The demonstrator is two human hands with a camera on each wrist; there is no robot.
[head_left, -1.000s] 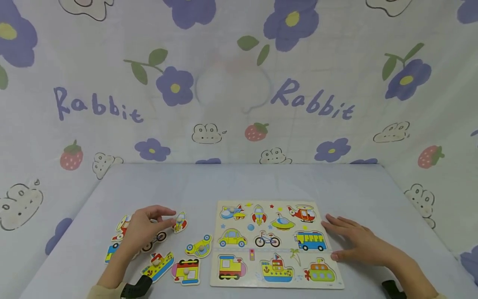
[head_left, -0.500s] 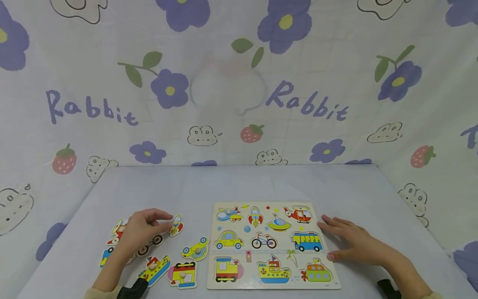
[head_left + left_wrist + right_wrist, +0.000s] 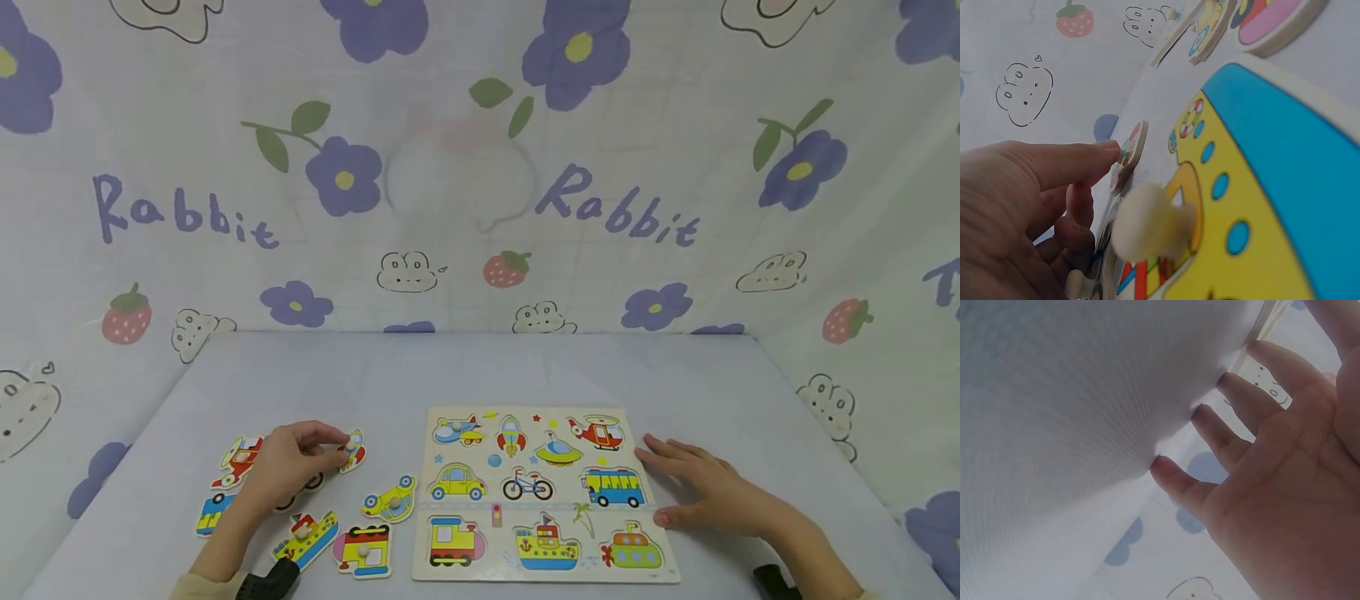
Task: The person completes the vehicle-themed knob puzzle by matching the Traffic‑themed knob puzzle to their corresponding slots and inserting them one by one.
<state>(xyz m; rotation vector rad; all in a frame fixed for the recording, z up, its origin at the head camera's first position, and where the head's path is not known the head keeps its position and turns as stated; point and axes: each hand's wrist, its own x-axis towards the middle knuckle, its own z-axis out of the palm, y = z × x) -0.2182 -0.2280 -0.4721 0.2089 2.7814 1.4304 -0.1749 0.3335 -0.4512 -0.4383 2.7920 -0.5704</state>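
My left hand pinches a wooden rocket puzzle piece between thumb and index finger. In the left wrist view, the fingertips meet at the face of the tilted rocket piece. Around that hand lie knobbed pieces: a red helicopter, a blue bus, a partly covered bicycle, a ship, an upside-down train and an upside-down yellow car. My right hand rests with spread fingers at the right edge of the puzzle board.
Printed vehicle shapes cover the board, with a knobbed airplane piece seated at its top left. A pale cloth covers the table. Behind it hangs a patterned curtain.
The left thumb and index finger have moved farther over the rocket piece, covering more of it. The head view has shifted slightly; the right hand stays at the board's edge.
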